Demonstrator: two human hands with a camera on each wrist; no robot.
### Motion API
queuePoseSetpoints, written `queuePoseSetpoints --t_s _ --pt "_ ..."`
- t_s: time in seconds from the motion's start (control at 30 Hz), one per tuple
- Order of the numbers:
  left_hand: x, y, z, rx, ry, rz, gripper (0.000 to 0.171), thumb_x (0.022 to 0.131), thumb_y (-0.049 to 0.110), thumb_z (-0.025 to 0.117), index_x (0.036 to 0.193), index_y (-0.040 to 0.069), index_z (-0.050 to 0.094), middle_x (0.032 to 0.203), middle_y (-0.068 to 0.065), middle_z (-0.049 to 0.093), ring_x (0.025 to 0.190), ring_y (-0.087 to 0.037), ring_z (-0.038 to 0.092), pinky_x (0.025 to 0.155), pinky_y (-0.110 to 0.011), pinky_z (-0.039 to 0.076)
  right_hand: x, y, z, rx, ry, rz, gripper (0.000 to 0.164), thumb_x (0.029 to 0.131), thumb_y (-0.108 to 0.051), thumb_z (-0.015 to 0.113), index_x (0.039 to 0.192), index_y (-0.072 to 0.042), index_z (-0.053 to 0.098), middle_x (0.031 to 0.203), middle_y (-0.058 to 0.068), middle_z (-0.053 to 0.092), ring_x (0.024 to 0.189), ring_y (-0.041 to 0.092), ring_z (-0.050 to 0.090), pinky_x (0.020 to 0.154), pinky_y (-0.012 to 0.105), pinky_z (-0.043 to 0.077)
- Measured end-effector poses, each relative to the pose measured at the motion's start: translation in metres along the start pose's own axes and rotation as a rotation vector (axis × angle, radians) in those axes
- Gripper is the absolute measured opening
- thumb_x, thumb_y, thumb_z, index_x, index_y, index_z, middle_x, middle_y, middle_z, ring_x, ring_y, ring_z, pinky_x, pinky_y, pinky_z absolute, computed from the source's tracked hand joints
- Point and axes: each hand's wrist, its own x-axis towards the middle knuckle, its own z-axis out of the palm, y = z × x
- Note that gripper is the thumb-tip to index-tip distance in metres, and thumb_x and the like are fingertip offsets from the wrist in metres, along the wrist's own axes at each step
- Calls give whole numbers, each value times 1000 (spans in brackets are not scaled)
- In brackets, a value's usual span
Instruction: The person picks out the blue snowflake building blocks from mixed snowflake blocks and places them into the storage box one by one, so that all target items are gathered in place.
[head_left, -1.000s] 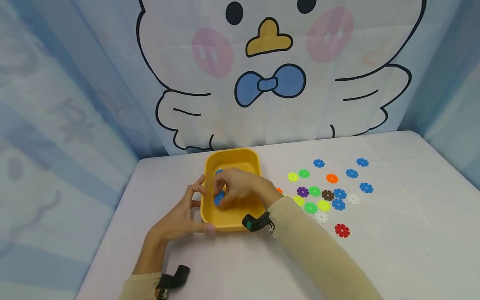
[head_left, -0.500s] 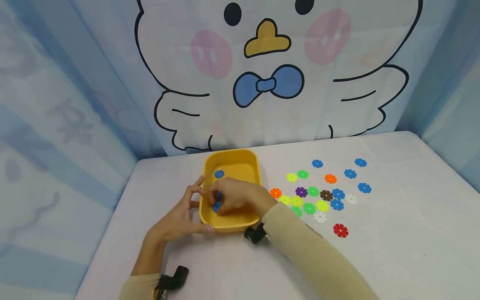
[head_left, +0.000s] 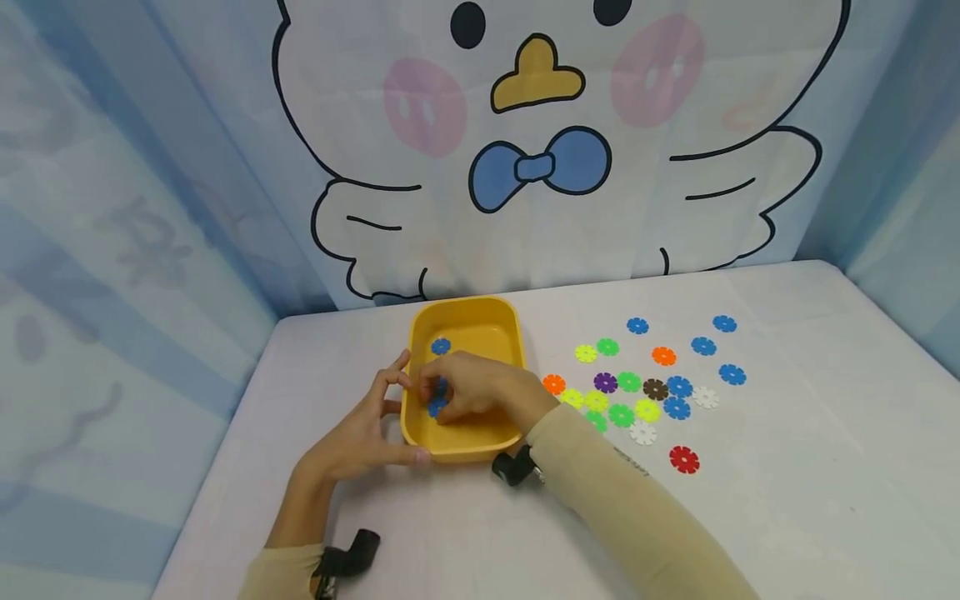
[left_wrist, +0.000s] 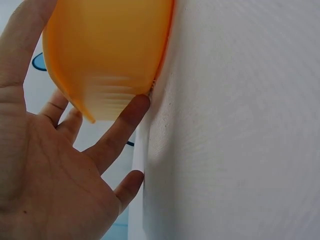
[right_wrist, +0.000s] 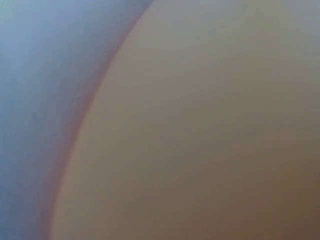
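Left hand (head_left: 360, 437), lower left of center: fingers spread wide, touching the left and lower sides of the yellow tray (head_left: 491, 333), just below frame center. Blue discs (head_left: 441, 346) lie along the tray's left part. Right hand (head_left: 476, 383), inside the tray: fingers curled at the lower blue discs; grip on one cannot be determined. Multicolored discs (head_left: 628, 382): scattered on the table (head_left: 810, 433), right of center

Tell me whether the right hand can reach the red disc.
Probably yes: the right hand is in the yellow tray, but the red disc lies uncovered on the table.
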Motion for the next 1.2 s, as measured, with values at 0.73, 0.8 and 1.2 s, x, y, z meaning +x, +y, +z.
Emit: queuePoseSetpoints --t_s 0.73,0.8,1.2 --pt "-1 0 4 33 19 -50 82 78 34 91 135 24 33 173 10 3 122 -29 57 103 -53 51 -37 -24 -35 -169 39 -19 28 91 -22 80 116 -16 71 108 -2 72 88 13 61 81 21 54" --pt "0 0 4 35 17 -45 82 78 34 91 135 22 33 173 10 3 122 -30 57 103 -53 51 -42 -26 -38 -185 51 -41 28 91 -22 80 117 -16 71 112 -1 72 89 12 61 82 20 54" --pt "1 3 1 48 18 -90 85 75 39 92 136 23 35 172 14 2 124 -30 54 101 -49 52 -86 -30 -56 -170 176 -112 23 93 -19 78 113 -18 68 108 -8 67 88 9 61 84 30 58"
